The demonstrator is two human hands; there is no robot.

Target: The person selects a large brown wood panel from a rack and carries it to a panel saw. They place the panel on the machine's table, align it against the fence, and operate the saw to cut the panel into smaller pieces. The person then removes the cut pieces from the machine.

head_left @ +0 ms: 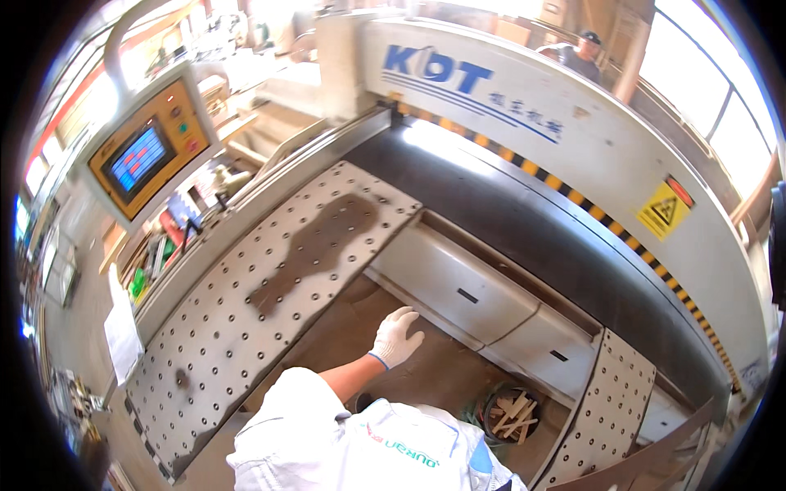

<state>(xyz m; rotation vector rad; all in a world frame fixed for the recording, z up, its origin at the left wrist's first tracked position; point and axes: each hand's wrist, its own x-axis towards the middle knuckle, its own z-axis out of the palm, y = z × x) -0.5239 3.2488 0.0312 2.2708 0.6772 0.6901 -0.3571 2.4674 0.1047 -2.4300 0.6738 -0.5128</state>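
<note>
My left hand (397, 340), in a white knitted glove with a blue cuff edge, is held out above the floor in front of the machine. Its thumb stands apart from the fingers, and nothing shows in it. Nearest to it are the perforated table (237, 307) on the left and the pale front panel (458, 286) of the machine ahead. My right hand is out of the picture; my white jacket (393, 450) fills the bottom middle. At the lower right, the edge of a brown board (667, 450) shows, and what supports it is out of sight.
A big saw machine has a white beam (606, 155) with a black-yellow striped edge over its dark bed (491, 209). Another perforated table (606, 409) stands right. A bin of wood offcuts (512, 413) sits on the floor. A control panel (147, 151) hangs left; a person (581, 57) stands behind.
</note>
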